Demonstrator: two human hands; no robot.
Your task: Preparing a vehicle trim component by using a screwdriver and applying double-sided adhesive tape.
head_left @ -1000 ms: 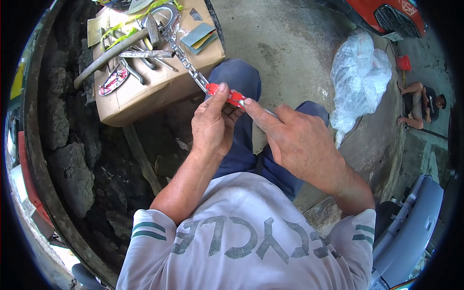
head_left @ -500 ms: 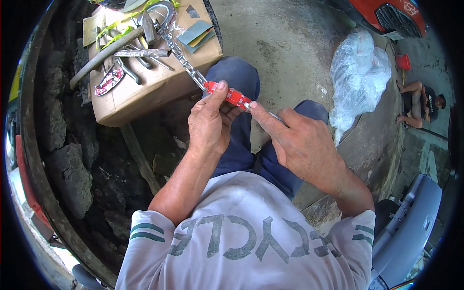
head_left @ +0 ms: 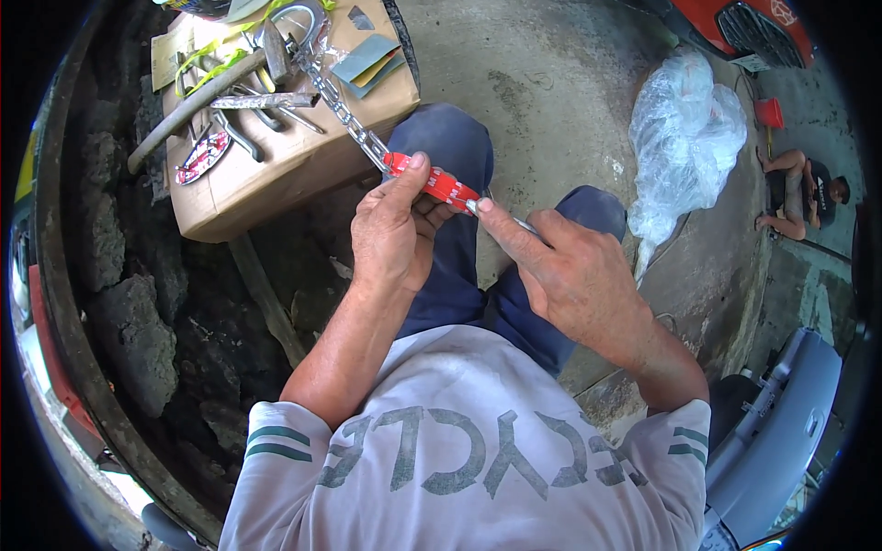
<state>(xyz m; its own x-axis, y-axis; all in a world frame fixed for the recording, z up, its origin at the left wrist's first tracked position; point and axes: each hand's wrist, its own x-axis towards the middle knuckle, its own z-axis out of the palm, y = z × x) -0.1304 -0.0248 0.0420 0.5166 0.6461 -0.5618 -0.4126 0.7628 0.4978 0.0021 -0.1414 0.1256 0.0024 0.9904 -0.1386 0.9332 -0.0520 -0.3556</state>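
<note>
Between the thumb and fingers of my left hand (head_left: 395, 230) is a red strip (head_left: 450, 190) with white print, held above my knees. A metal chain (head_left: 347, 115) runs from the strip's far-left end up over the cardboard box. My right hand (head_left: 583, 280) is closed around a slim silvery tool (head_left: 472, 208), its index finger stretched along it. The tool's tip touches the strip's near-right end. Most of the tool is hidden by my fingers, so I cannot tell its exact kind.
On the cardboard box (head_left: 220, 216) lie a hammer (head_left: 275, 55), pliers-like tools, sandpaper sheets (head_left: 367, 64) and a red patterned piece (head_left: 203, 158). Broken concrete (head_left: 138, 340) lies left. To the right are a plastic-wrapped bundle (head_left: 684, 138), a red dustpan (head_left: 769, 113) and a seated person (head_left: 804, 193).
Both hands stay nearly in place. The red strip has turned slightly, showing more of its printed face, and the tool's tip stays at its end.
</note>
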